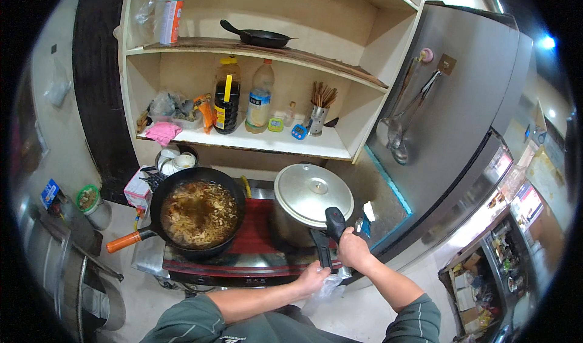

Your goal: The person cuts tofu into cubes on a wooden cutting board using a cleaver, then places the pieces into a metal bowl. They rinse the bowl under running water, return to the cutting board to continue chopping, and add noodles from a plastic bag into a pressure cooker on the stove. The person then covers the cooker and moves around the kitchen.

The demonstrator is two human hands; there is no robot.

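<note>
A large metal pressure cooker (291, 227) stands on the right of the red-topped gas stove (253, 233), its round lid (296, 188) on top. My right hand (355, 250) is closed around the black lid handle (335, 222), which sits at an angle to the pot's own black handle (322, 247). At the end of that lower handle is my left hand (314, 277), with a crumpled clear plastic bag (324, 293) at its fingers; how firmly it grips the handle is hard to see. On the left burner a black wok (157, 202) holds brown broth with chopped pieces.
The wok's orange handle (124, 242) juts out left. Behind the stove, a shelf (273, 143) bears bottles, timers and chopsticks; a small black pan (264, 38) and gas canister (171, 22) stand higher. Ladles (396, 136) hang on the steel cabinet (460, 74) at right.
</note>
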